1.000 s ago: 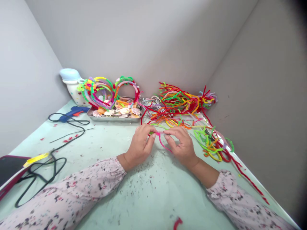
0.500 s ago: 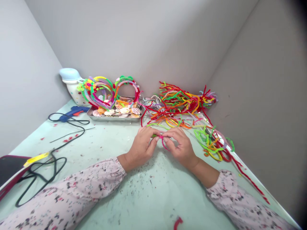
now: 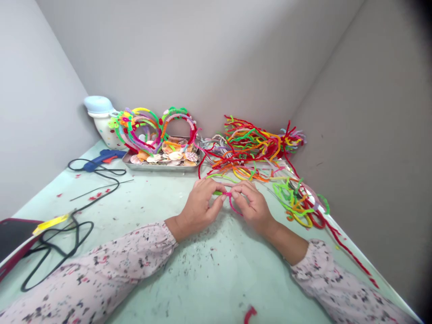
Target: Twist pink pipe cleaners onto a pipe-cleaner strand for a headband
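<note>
Both hands meet above the middle of the table, fingertips a short way apart. My left hand (image 3: 202, 204) is closed in a pinch on a pipe cleaner piece that shows green near the fingers. A pink pipe cleaner (image 3: 232, 206) runs between the two hands, with a loop or loose end hanging below the fingertips. My right hand (image 3: 254, 204) pinches the pink pipe cleaner between thumb and index finger. A pale pink strand shows behind the fingertips; most of the held piece is hidden by the fingers.
Behind the hands stands a metal tray (image 3: 162, 168) of seashells with pipe cleaner headbands (image 3: 178, 112) on it. Pipe cleaners (image 3: 256, 139) lie piled back right. At left are a blue glue gun (image 3: 101, 159), its black cord and a white bottle (image 3: 106, 128). A red scrap (image 3: 249, 313) lies in front.
The fingertips have moved slightly apart, my right hand shifting a little. More of the pink pipe cleaner and green piece now shows between them.
</note>
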`<action>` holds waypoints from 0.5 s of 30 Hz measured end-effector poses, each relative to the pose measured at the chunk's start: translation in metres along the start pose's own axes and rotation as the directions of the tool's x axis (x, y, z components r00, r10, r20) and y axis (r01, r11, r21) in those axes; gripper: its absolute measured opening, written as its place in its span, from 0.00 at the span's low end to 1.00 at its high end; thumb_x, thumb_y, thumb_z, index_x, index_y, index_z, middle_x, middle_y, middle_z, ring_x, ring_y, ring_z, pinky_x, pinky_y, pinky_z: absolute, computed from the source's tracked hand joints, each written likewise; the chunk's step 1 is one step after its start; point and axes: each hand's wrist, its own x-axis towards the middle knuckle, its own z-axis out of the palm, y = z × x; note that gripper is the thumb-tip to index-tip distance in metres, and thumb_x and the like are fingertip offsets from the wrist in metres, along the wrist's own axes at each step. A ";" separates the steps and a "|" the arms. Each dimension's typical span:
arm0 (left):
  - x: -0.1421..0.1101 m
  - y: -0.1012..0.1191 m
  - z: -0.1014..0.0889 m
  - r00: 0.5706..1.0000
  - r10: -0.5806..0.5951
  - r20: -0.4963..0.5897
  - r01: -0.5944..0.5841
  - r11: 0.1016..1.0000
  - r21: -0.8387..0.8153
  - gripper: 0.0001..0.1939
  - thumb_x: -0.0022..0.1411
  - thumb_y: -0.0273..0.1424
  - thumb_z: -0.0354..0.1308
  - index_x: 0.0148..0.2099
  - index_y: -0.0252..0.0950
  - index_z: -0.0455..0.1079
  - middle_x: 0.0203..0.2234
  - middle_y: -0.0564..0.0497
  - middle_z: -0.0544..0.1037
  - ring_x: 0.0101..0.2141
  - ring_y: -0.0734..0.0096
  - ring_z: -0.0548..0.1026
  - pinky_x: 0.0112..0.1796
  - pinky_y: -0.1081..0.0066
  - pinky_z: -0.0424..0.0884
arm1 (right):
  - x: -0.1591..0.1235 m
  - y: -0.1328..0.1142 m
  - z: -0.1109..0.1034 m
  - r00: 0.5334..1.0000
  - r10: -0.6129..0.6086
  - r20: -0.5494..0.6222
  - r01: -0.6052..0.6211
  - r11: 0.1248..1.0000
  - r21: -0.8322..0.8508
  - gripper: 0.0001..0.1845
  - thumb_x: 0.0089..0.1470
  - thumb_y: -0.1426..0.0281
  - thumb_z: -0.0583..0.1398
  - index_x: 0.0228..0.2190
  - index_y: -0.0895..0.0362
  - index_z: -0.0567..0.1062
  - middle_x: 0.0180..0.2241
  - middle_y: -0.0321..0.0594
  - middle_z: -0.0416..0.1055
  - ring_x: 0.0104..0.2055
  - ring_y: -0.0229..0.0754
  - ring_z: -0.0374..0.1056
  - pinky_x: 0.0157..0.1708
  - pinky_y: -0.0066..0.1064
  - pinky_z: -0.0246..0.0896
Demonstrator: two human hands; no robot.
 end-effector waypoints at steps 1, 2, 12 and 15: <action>0.000 0.000 0.000 1.000 -0.003 0.000 0.003 1.000 0.002 0.05 0.63 0.28 0.50 0.40 0.36 0.66 0.34 0.49 0.72 0.39 0.66 0.69 0.44 0.63 0.62 | 0.000 0.000 0.000 1.000 -0.010 0.001 0.010 1.000 -0.002 0.09 0.59 0.68 0.53 0.30 0.54 0.71 0.31 0.38 0.68 0.38 0.42 0.64 0.42 0.38 0.58; 0.000 0.000 0.000 1.000 -0.006 -0.004 0.006 1.000 0.001 0.05 0.63 0.28 0.49 0.40 0.36 0.66 0.34 0.49 0.73 0.38 0.66 0.69 0.44 0.64 0.62 | 0.000 0.000 0.000 1.000 -0.021 -0.003 0.021 1.000 -0.004 0.08 0.59 0.68 0.53 0.31 0.54 0.71 0.31 0.38 0.69 0.38 0.42 0.64 0.42 0.38 0.58; -0.001 0.000 -0.001 0.998 -0.030 -0.055 0.027 0.999 -0.045 0.07 0.65 0.30 0.47 0.40 0.36 0.65 0.34 0.49 0.73 0.38 0.66 0.69 0.44 0.64 0.62 | 0.000 0.001 0.002 0.985 -0.141 -0.095 0.131 0.986 -0.103 0.08 0.54 0.73 0.57 0.37 0.51 0.72 0.36 0.38 0.73 0.41 0.44 0.67 0.43 0.40 0.60; -0.001 0.001 -0.001 0.999 -0.026 -0.041 0.024 0.999 -0.041 0.06 0.65 0.30 0.47 0.40 0.36 0.65 0.34 0.48 0.73 0.38 0.66 0.69 0.44 0.63 0.62 | 0.001 0.005 0.003 0.982 -0.160 -0.100 0.145 0.979 -0.144 0.06 0.53 0.71 0.59 0.36 0.51 0.73 0.35 0.37 0.74 0.40 0.44 0.67 0.42 0.40 0.59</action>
